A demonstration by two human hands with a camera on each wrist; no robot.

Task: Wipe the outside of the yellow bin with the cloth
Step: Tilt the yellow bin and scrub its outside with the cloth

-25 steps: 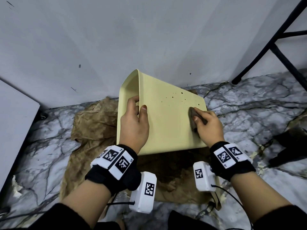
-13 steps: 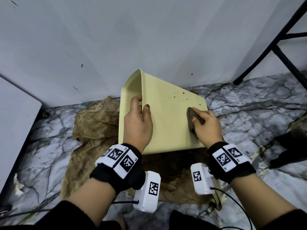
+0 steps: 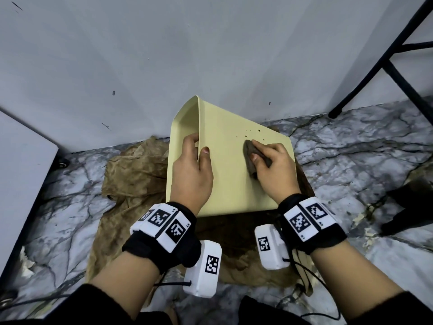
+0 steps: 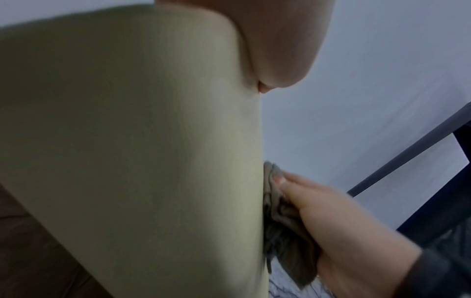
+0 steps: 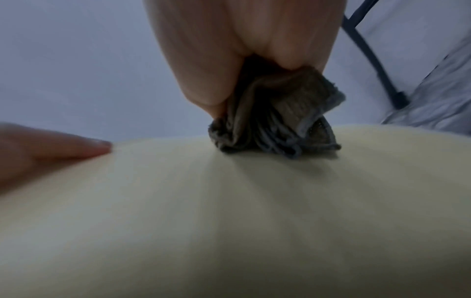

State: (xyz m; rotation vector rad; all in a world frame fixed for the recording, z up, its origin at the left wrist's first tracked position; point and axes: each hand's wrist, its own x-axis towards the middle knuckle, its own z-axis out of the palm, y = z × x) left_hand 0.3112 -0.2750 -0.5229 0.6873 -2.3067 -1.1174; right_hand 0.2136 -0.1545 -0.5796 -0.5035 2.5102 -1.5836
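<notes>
A pale yellow bin (image 3: 229, 170) lies tipped on its side on the floor, its open mouth to the left and a broad outer face turned up. My left hand (image 3: 195, 160) grips the rim, fingers inside, thumb on the outer face. My right hand (image 3: 269, 165) holds a bunched grey-brown cloth (image 3: 249, 158) and presses it on that face, just below several dark specks (image 3: 251, 133). The right wrist view shows the cloth (image 5: 275, 129) crumpled under my fingertips on the bin (image 5: 229, 211). In the left wrist view the cloth (image 4: 282, 225) lies against the bin's wall (image 4: 140, 151).
A stained brown sheet (image 3: 136, 174) is spread on the marble floor (image 3: 351, 160) under the bin. A grey wall (image 3: 210, 55) stands right behind it. Black metal legs (image 3: 375, 64) slant down at the right, a white panel (image 3: 21, 160) is at the left, a dark object (image 3: 407, 207) at the right edge.
My right hand has slid the cloth from the bin's right edge up and leftward across the face, towards the specks. The left hand keeps its grip on the rim.
</notes>
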